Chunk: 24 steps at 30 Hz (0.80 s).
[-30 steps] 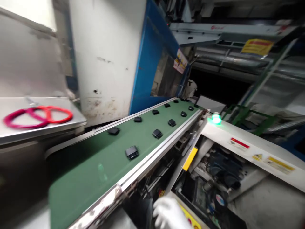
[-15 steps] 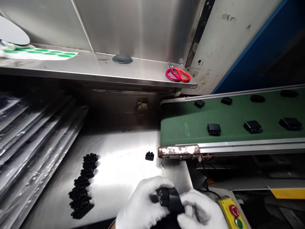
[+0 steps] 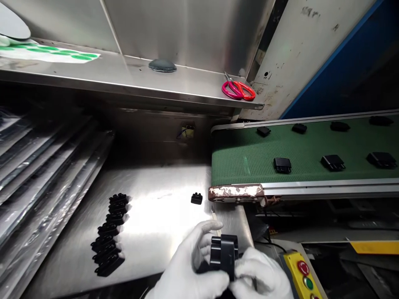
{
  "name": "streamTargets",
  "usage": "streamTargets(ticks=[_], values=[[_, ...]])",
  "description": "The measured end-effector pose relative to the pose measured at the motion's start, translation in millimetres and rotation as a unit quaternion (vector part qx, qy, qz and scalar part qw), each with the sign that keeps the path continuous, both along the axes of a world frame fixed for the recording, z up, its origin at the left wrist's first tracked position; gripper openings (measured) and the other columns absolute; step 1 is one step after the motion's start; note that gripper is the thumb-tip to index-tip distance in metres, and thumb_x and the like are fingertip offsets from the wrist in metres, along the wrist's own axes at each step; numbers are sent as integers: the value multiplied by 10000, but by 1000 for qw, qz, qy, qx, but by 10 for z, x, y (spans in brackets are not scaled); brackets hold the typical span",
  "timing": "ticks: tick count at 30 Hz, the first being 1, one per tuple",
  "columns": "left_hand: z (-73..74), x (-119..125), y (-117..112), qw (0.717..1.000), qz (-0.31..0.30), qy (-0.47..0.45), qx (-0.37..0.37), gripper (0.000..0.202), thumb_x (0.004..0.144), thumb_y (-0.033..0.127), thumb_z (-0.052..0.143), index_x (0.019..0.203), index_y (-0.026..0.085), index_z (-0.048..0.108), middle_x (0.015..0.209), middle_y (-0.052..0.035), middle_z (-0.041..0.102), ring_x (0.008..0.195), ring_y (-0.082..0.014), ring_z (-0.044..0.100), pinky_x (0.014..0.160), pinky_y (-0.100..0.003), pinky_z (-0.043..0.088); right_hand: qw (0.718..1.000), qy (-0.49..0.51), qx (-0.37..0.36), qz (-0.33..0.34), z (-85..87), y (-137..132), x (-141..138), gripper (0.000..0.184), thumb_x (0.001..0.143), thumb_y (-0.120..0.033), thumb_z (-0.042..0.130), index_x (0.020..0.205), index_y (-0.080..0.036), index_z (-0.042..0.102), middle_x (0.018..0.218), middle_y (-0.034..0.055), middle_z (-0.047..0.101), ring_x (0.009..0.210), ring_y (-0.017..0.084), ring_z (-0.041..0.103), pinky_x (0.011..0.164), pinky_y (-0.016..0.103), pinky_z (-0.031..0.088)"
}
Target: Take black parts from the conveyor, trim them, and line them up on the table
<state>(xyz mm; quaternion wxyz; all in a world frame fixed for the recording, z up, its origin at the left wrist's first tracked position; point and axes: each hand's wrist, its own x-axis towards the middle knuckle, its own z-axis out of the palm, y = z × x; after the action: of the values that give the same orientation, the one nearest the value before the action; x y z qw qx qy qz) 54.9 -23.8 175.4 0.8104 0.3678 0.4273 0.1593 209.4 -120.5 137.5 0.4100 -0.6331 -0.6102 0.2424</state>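
Observation:
Both my hands wear white gloves and meet at the bottom middle of the view. My left hand (image 3: 190, 270) and my right hand (image 3: 262, 276) together grip a black plastic part (image 3: 223, 254), held upright between them. A single small black part (image 3: 196, 199) lies on the steel table (image 3: 156, 224) just above my hands. A row of several black parts (image 3: 109, 234) lies on the table at the left. The green conveyor belt (image 3: 249, 160) at the right carries several more black parts (image 3: 282, 165).
A steel shelf (image 3: 124, 89) above holds red scissors (image 3: 238, 90), a dark round pad (image 3: 162, 65) and a sheet of green stickers (image 3: 52, 54). Stacked plastic-wrapped trays (image 3: 37, 166) fill the left. A yellow button box (image 3: 302, 274) sits at my right.
One second ago the view looked along the conveyor with only my right hand low; it has swung to the table. Since half a second ago the black part was turned upright between my hands.

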Motion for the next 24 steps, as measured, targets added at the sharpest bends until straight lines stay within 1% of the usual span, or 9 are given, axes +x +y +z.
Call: streamTargets(ticks=[3, 5, 7, 11, 14, 16, 19, 22, 24], values=[[32, -41, 47, 999, -31, 18, 41, 608, 544, 6, 668, 1100, 207, 521, 1006, -55, 668, 984, -263, 638, 896, -392, 499, 995, 79, -27, -51, -7, 10, -59, 163, 609, -57, 698, 621, -219, 713, 537, -41, 513, 486, 102, 490, 491, 231, 371], [37, -78, 77, 993, -66, 29, 90, 483, 569, 22, 675, 1008, 200, 582, 921, -33, 670, 901, -242, 646, 819, -353, 519, 971, 208, -80, -86, 20, 24, -115, 126, 592, -90, 709, 611, -215, 713, 553, -38, 511, 498, 96, 441, 498, 244, 329], [14, -120, 98, 981, -86, 39, 168, 318, 618, 60, 688, 896, 206, 638, 848, -21, 659, 816, -223, 647, 749, -326, 526, 910, 381, -148, -70, 66, 39, -144, 64, 652, -237, 756, 665, -198, 706, 523, -41, 480, 464, 85, 369, 473, 247, 278], [-104, -177, 87, 937, -60, -15, 344, 220, 748, 97, 656, 864, 270, 727, 924, -37, 679, 916, -230, 656, 822, -317, 544, 750, 613, -249, -18, 126, 61, -116, 416, 794, -539, 690, 623, -189, 542, 419, -80, 363, 366, 57, 256, 413, 233, 192], [-208, -166, 44, 940, -39, -35, 336, 342, 725, 31, 640, 911, 301, 735, 1104, -35, 668, 1085, -244, 625, 932, -334, 519, 712, 640, -287, -20, 94, 74, -101, 451, 758, -524, 743, 583, -191, 493, 406, -84, 392, 346, 46, 267, 403, 224, 194], [-275, -136, 18, 972, -35, -28, 229, 536, 637, -9, 691, 1067, 312, 670, 1247, -29, 620, 1161, -256, 598, 1010, -372, 481, 717, 632, -293, -17, 75, 90, -117, 477, 704, -510, 791, 546, -192, 473, 370, -94, 377, 323, 35, 248, 394, 223, 177], [-380, -89, -2, 996, -49, -54, 59, 891, 461, -104, 693, 1229, 315, 519, 1306, -34, 589, 1144, -269, 607, 975, -387, 487, 781, 551, -292, -35, 90, 111, -148, 499, 693, -516, 799, 527, -189, 460, 382, -82, 387, 347, 34, 270, 406, 223, 163], [-485, -79, -14, 993, -40, -103, 26, 793, 395, -137, 667, 1085, 245, 580, 1214, -30, 633, 1026, -242, 634, 864, -327, 484, 830, 466, -305, -12, 4, 61, -107, 511, 710, -601, 747, 557, -164, 531, 451, -43, 450, 406, 60, 357, 433, 227, 216], [-532, -100, -22, 989, -24, -146, 7, 739, 376, -119, 684, 1018, 237, 598, 1171, -16, 641, 941, -214, 634, 792, -303, 470, 836, 433, -336, -10, -240, -53, -7, 520, 712, -654, 704, 646, -144, 624, 545, 3, 558, 472, 98, 471, 489, 242, 323]])
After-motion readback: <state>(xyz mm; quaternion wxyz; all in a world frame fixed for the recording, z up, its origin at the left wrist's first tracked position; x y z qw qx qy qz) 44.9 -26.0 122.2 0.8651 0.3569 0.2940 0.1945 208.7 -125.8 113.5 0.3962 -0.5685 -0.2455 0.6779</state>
